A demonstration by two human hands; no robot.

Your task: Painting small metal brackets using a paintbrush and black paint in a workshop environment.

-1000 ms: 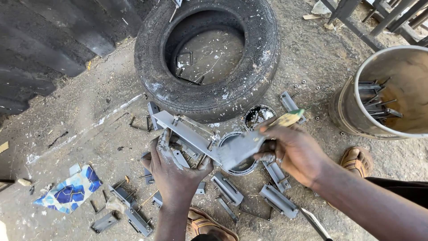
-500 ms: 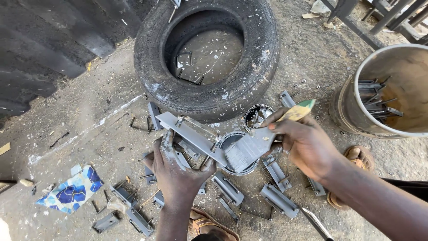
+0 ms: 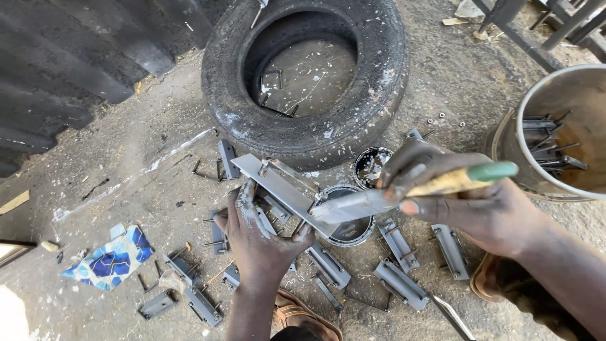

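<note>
Left hand [image 3: 262, 237]: fingers curled around the lower end of a flat grey metal latch plate [image 3: 284, 189], which slants up and away from them above the ground.
Right hand [image 3: 467, 199]: fingers pressed together around the yellow-and-green handle of a paintbrush [image 3: 410, 192]; its grey bristles lie on the plate's end nearest them.
Paint tin [image 3: 350, 230]: just under the brush, mostly hidden by plate and bristles.
Small tin [image 3: 372, 165]: beyond the right fingers, partly covered.
Tyre [image 3: 309, 76]: well beyond both hands.
Bucket [image 3: 555, 132]: right of the fingers, cut off by the frame edge.
Loose latches [image 3: 401, 284]: scattered on the ground below the hands.
</note>
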